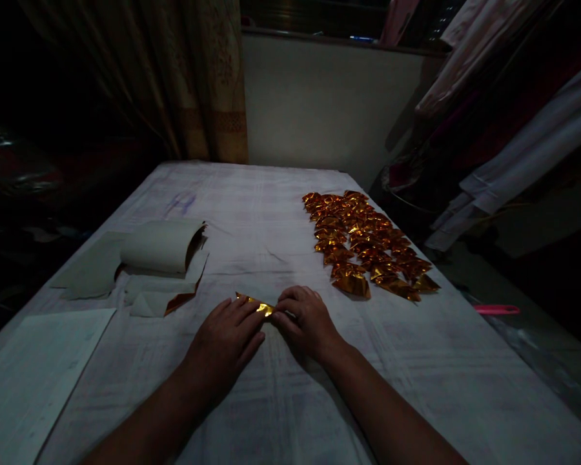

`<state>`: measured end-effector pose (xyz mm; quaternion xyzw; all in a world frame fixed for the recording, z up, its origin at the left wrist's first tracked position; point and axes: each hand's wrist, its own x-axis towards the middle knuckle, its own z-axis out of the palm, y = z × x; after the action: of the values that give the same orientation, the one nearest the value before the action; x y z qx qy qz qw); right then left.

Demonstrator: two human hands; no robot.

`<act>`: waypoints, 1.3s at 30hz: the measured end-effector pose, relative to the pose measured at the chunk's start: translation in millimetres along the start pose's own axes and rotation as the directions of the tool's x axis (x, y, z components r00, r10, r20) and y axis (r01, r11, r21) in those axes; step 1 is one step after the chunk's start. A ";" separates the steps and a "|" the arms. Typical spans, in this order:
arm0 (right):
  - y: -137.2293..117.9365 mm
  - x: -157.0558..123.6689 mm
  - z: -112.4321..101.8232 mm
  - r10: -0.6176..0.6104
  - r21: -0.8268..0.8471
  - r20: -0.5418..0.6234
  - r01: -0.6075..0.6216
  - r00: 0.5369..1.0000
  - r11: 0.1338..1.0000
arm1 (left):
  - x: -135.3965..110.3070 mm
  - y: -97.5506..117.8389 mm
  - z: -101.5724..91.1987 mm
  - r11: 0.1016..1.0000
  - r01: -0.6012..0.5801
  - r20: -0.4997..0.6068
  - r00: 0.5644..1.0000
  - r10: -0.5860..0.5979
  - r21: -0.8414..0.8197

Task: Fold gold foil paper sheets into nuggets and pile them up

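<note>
A narrow folded piece of gold foil paper [265, 310] lies on the cloth-covered table in front of me. My left hand [230, 332] rests flat over its left part, fingers stretched out and pressing down. At the strip's right end, my right hand [307, 320] pinches it between thumb and fingers. Many folded gold foil pieces [351, 284] sit in overlapping rows beyond my right hand. To the far left of my left hand are a curled stack of paper sheets [155, 247] and loose sheets [162, 303] with gold undersides.
A white sheet or board [43, 368] lies at the table's left front. The table [266, 226] has a pale checked cover. A curtain [198, 84] hangs behind at left, clothes [513, 161] hang at right, and a pink handle [496, 310] shows beside the right edge.
</note>
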<state>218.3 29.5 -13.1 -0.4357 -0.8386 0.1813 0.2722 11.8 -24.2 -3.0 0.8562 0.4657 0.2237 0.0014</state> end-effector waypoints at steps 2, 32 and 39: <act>1.2 -0.4 -1.0 -0.014 0.009 0.015 0.014 1.000 1.000 | -1.3 -0.7 0.0 1.000 0.005 0.007 1.000 -0.005 -0.010; -3.3 5.3 0.2 0.083 -0.041 -0.002 -0.083 0.997 0.996 | 0.3 1.9 -6.4 0.999 -0.030 0.075 0.997 0.026 0.045; -3.6 5.9 3.5 0.107 -0.053 -0.025 -0.109 0.994 0.993 | -4.1 0.1 -0.7 0.998 -0.015 0.051 0.999 0.012 0.059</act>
<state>211.1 32.1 -12.2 -0.4896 -0.8152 0.1682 0.2596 9.7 -27.7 -3.9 0.8644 0.4661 0.1880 -0.0141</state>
